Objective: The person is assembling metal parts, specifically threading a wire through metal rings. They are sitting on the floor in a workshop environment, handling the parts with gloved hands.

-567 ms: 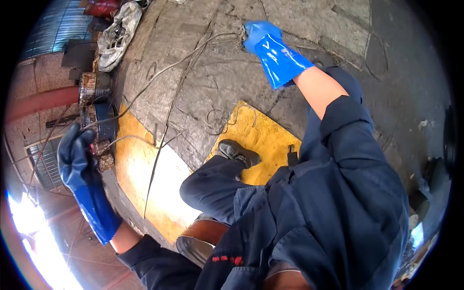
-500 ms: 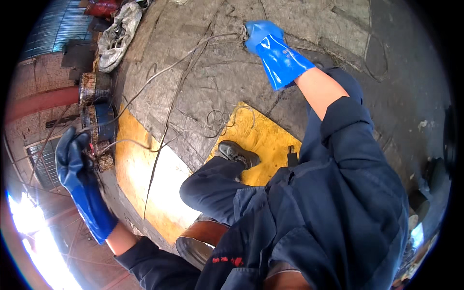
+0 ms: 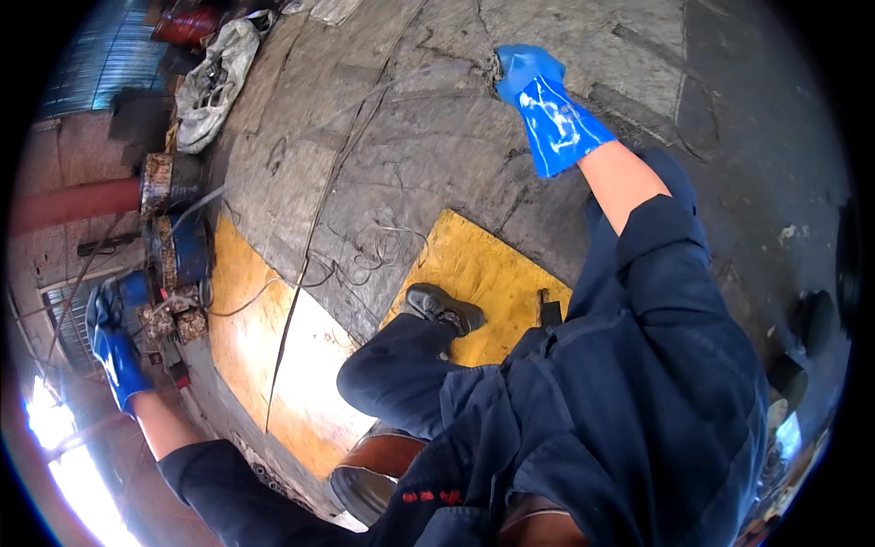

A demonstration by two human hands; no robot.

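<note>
Near the top of the view, the gloved right hand (image 3: 529,73) is closed in a fist on a tangled wire bundle (image 3: 493,73), at its left side. Well apart, at lower left, the gloved left hand (image 3: 108,314) curls beside rusty blocks (image 3: 173,319); whether it grips the blurred cable (image 3: 202,202) just above, I cannot tell.
</note>
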